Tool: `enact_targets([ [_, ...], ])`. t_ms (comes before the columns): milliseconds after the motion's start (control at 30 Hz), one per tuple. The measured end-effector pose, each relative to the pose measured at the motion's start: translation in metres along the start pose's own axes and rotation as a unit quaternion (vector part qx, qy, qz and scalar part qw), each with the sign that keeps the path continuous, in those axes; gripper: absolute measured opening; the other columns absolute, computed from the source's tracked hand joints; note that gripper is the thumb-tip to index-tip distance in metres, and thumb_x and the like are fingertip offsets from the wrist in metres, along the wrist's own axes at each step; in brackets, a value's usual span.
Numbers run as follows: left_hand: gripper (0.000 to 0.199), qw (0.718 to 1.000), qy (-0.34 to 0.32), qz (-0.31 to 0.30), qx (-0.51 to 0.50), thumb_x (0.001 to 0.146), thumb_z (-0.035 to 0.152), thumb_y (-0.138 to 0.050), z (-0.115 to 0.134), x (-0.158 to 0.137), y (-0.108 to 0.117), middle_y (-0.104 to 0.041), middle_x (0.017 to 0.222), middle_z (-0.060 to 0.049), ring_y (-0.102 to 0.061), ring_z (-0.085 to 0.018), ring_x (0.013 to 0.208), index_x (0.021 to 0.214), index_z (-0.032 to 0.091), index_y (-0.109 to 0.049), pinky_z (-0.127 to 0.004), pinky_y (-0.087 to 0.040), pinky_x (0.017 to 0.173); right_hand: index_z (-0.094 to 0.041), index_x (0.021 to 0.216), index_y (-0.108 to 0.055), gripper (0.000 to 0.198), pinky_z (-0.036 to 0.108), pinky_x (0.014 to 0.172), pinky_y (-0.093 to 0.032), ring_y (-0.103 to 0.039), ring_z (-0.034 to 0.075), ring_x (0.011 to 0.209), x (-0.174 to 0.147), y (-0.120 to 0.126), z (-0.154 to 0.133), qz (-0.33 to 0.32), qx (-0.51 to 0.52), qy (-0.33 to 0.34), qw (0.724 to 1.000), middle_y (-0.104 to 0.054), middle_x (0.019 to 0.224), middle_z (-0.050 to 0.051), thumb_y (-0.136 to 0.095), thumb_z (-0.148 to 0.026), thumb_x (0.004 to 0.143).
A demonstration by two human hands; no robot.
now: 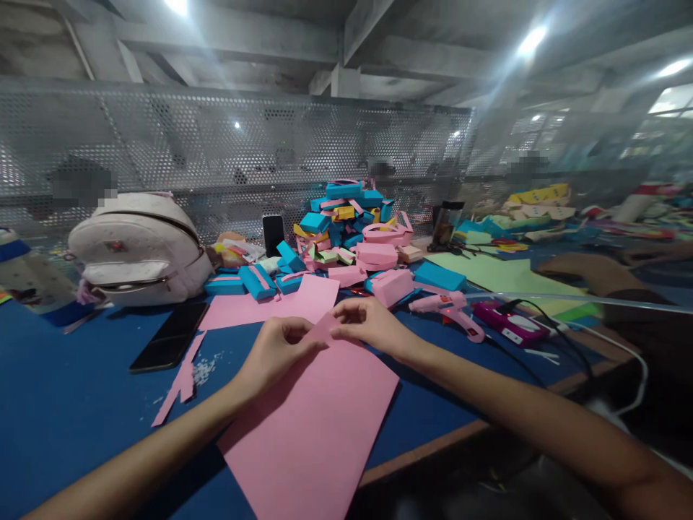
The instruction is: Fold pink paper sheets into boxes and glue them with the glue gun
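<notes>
A large sheet of pink paper (319, 426) lies slantwise in front of me, its near end reaching past the bottom of the view. My left hand (279, 350) pinches its far edge between thumb and fingers. Close beside it, my right hand (368, 326) pinches the far corner, with thumb and forefinger together. A narrow raised part of the paper shows between the two hands. Beyond them lies another pink sheet (243, 309), with blue paper boxes (257, 282) on and around its far edge.
A black phone (170, 336) and pink paper strips (181, 379) lie left, before a white backpack (144, 249). A pink glue gun (449, 310) and purple power strip (509, 323) with cables are right. Blue and pink boxes (346, 217) are piled behind. Another person's arm (590, 278) rests far right.
</notes>
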State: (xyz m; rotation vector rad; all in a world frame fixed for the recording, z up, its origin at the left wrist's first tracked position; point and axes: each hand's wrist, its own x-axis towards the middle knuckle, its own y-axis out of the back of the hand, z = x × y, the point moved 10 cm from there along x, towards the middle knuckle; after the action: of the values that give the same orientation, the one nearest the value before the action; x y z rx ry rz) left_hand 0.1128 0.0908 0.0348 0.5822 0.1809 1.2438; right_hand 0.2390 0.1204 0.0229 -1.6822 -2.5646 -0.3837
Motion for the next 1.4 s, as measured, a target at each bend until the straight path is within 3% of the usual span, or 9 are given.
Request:
enact_targets([
  [333, 0.038, 0.996, 0.064, -0.065, 0.0, 0.074, 0.047, -0.068, -0.03, 0.007, 0.007, -0.047, 0.05, 0.004, -0.036, -0.007, 0.045, 0.063, 0.012, -0.066, -0.02, -0.024, 0.043, -0.015, 0.089, -0.063, 0.036, 0.029, 0.07, -0.047, -0.059, 0.016, 0.076, 0.005, 0.043, -0.008, 0.103, -0.056, 0.04, 0.992, -0.064, 0.082, 0.003, -0.076, -0.039, 0.065],
  [633, 0.032, 0.997, 0.05, -0.012, 0.064, 0.071, 0.046, -0.072, -0.048, 0.008, 0.048, -0.077, 0.083, -0.007, -0.066, -0.022, 0.072, 0.079, 0.016, -0.078, -0.027, -0.048, 0.065, -0.016, 0.087, -0.06, 0.018, 0.031, 0.069, -0.046, -0.059, 0.017, 0.073, 0.001, 0.057, 0.006, 0.06, -0.165, 0.081, 0.981, -0.062, 0.079, 0.001, -0.065, -0.029, 0.077],
  [733, 0.032, 0.996, 0.028, -0.004, 0.09, 0.071, 0.046, -0.071, -0.042, 0.017, 0.051, -0.077, 0.084, -0.006, -0.066, -0.022, 0.073, 0.081, 0.017, -0.079, -0.026, -0.047, 0.064, -0.017, 0.096, -0.061, 0.015, 0.032, 0.072, -0.046, -0.06, 0.021, 0.084, -0.001, 0.053, -0.008, 0.085, -0.281, 0.135, 0.946, -0.063, 0.091, 0.005, -0.061, -0.019, 0.08],
  [900, 0.03, 0.992, 0.009, -0.018, 0.126, 0.072, 0.044, -0.07, -0.046, 0.034, 0.039, -0.077, 0.077, -0.005, -0.065, -0.021, 0.064, 0.078, 0.016, -0.08, -0.025, -0.045, 0.057, -0.019, 0.108, -0.059, 0.023, 0.035, 0.086, -0.041, -0.053, 0.024, 0.104, -0.016, 0.005, -0.035, 0.057, -0.481, 0.271, 0.832, -0.058, 0.11, 0.009, -0.058, -0.014, 0.086],
  [1033, 0.025, 0.986, -0.009, -0.036, 0.164, 0.077, 0.036, -0.065, -0.044, 0.035, 0.025, -0.076, 0.076, -0.006, -0.066, -0.022, 0.068, 0.08, 0.015, -0.079, -0.026, -0.046, 0.059, -0.019, 0.097, -0.057, 0.01, 0.029, 0.073, -0.041, -0.058, 0.018, 0.083, -0.021, -0.047, -0.006, -0.125, -0.51, 0.252, 0.813, -0.064, 0.093, 0.005, -0.056, -0.025, 0.091],
  [1133, 0.02, 0.98, -0.018, -0.043, 0.191, 0.082, 0.028, -0.061, -0.04, 0.031, 0.02, -0.076, 0.082, -0.007, -0.067, -0.021, 0.071, 0.082, 0.016, -0.077, -0.027, -0.046, 0.064, -0.017, 0.097, -0.055, 0.015, 0.028, 0.063, -0.039, -0.059, 0.018, 0.077, -0.02, -0.062, 0.018, -0.179, -0.547, 0.207, 0.791, -0.065, 0.092, 0.005, -0.047, -0.029, 0.095],
  [1233, 0.019, 0.941, -0.096, -0.025, 0.323, 0.085, 0.019, -0.056, -0.022, 0.021, 0.012, -0.073, 0.093, -0.01, -0.064, -0.022, 0.079, 0.089, 0.017, -0.074, -0.03, -0.046, 0.068, -0.016, 0.101, -0.054, 0.022, 0.029, 0.061, -0.039, -0.06, 0.02, 0.079, -0.019, -0.067, 0.028, -0.183, -0.592, 0.211, 0.756, -0.064, 0.096, 0.007, -0.039, -0.031, 0.098],
  [1333, 0.024, 0.835, -0.249, -0.01, 0.491, 0.088, 0.012, -0.053, 0.005, -0.007, -0.02, -0.069, 0.104, -0.012, -0.063, -0.025, 0.088, 0.104, 0.018, -0.069, -0.038, -0.049, 0.074, -0.015, 0.104, -0.053, 0.024, 0.03, 0.059, -0.039, -0.06, 0.021, 0.078, -0.019, -0.067, 0.032, -0.184, -0.61, 0.208, 0.742, -0.064, 0.094, 0.007, -0.035, -0.03, 0.099],
  [1400, 0.021, 0.799, -0.341, -0.026, 0.495, 0.089, 0.01, -0.051, 0.017, -0.034, -0.044, -0.071, 0.097, -0.01, -0.065, -0.024, 0.083, 0.098, 0.016, -0.069, -0.038, -0.052, 0.071, -0.016, 0.103, -0.052, 0.022, 0.031, 0.058, -0.039, -0.061, 0.021, 0.078, -0.019, -0.066, 0.033, -0.186, -0.614, 0.206, 0.739, -0.063, 0.094, 0.006, -0.036, -0.03, 0.098],
])
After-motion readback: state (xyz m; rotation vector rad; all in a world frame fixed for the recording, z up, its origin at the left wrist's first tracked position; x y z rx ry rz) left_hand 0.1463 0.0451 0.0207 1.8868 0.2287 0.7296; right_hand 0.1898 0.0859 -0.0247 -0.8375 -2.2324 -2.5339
